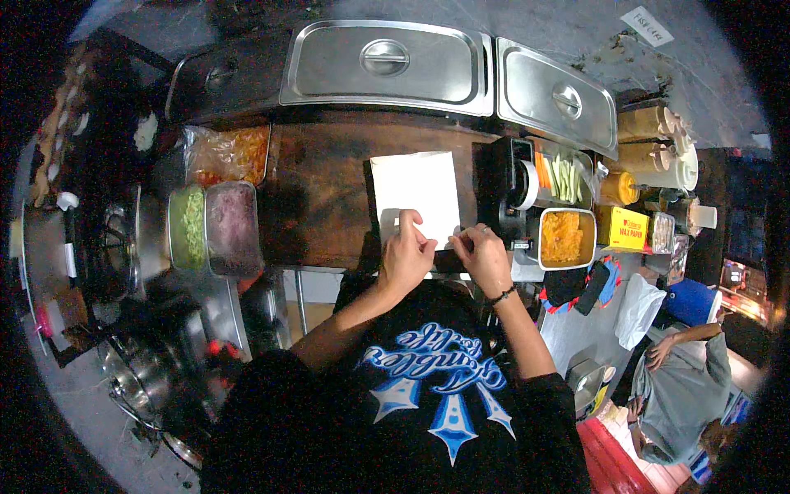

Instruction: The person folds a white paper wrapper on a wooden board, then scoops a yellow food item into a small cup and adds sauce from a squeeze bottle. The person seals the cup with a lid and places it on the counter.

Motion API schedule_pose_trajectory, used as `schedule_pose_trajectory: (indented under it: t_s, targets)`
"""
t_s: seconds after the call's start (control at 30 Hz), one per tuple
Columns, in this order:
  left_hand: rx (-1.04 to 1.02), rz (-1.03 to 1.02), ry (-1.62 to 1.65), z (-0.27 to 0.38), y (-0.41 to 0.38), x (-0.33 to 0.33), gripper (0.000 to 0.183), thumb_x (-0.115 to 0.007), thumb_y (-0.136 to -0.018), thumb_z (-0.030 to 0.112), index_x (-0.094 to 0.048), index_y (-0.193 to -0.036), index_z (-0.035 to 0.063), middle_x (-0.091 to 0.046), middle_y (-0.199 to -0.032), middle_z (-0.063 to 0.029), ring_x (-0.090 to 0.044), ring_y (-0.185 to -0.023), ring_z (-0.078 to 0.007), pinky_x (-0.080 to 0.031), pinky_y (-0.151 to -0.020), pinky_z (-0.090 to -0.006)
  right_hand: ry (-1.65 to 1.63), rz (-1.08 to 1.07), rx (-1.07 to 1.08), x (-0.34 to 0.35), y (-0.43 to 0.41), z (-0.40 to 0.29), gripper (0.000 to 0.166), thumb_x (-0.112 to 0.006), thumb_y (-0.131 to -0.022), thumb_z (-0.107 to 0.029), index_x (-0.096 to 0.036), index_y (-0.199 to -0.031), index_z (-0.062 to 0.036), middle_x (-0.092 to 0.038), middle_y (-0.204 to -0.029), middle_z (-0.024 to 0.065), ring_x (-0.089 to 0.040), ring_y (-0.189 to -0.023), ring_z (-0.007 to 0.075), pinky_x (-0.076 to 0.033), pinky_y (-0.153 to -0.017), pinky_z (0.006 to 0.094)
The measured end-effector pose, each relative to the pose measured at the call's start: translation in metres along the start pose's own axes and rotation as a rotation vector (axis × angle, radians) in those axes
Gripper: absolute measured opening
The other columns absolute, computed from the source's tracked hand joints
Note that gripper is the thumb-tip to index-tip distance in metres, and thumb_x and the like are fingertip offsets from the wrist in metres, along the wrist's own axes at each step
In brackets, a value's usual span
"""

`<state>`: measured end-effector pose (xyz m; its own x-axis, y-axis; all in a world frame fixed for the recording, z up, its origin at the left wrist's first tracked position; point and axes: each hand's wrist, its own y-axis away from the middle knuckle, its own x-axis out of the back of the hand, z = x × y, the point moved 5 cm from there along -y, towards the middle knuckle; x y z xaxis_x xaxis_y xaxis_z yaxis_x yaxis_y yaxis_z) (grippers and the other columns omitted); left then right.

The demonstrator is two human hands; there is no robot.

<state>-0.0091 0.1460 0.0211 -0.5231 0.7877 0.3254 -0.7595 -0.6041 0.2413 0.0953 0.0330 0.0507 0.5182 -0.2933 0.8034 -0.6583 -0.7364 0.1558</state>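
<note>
A flat white paper piece (415, 185), either a sheet or a bag, lies on the brown work surface (321, 185) right before me. My left hand (407, 256) is over its near edge, index finger raised and bent, thumb and other fingertips close together. Whether anything thin is between those fingertips cannot be made out. My right hand (486, 259), with a ring and a dark bracelet, pinches at the paper's near right corner. A small gap separates the two hands.
Steel pan lids (333, 68) line the back. At left are tubs of green (196, 228) and purplish (231, 228) food. To the right stand a black dispenser (503, 179), cut vegetables (561, 176), an orange-food tub (563, 238) and a wax paper box (626, 228). Another person (685, 383) is at lower right.
</note>
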Motion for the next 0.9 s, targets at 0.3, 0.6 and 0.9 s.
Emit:
schedule_pose_trajectory:
  t_s: [0.3,0.6,0.9]
  targets:
    - [0.036,0.009,-0.099,0.003,-0.001,-0.001,0.047,-0.070,-0.072,0.002,-0.035,-0.103,0.0024,-0.056,-0.073,-0.0136,-0.061,-0.062,-0.0263,-0.048,-0.059,-0.0403,-0.010,0.036,0.072,-0.007,0.000,0.000,0.017,-0.063,-0.081,-0.017,-0.058,-0.082,-0.0008,-0.059,-0.079,0.0192,-0.060,-0.071,0.0356,-0.050,-0.063,0.0429]
    - [-0.099,-0.008,-0.326,0.021,-0.008,0.008,0.041,-0.066,-0.075,0.002,-0.033,-0.100,0.0017,-0.058,-0.078,-0.0269,-0.060,-0.074,-0.0480,-0.045,-0.065,-0.0522,-0.145,0.220,-0.113,-0.022,0.011,0.012,0.028,-0.067,-0.081,-0.014,-0.042,-0.082,-0.0024,-0.046,-0.060,0.0155,-0.049,-0.052,0.0327,-0.041,-0.051,0.0397]
    - [-0.042,-0.202,-0.176,0.029,-0.016,0.012,0.040,-0.072,-0.070,0.004,-0.042,-0.096,0.0034,-0.051,-0.082,-0.0145,-0.058,-0.077,-0.0307,-0.046,-0.068,-0.0395,-0.690,0.253,-0.490,-0.050,0.046,0.064,0.017,-0.056,-0.091,-0.018,-0.050,-0.098,-0.0036,-0.056,-0.086,0.0102,-0.053,-0.076,0.0194,-0.045,-0.071,0.0316]
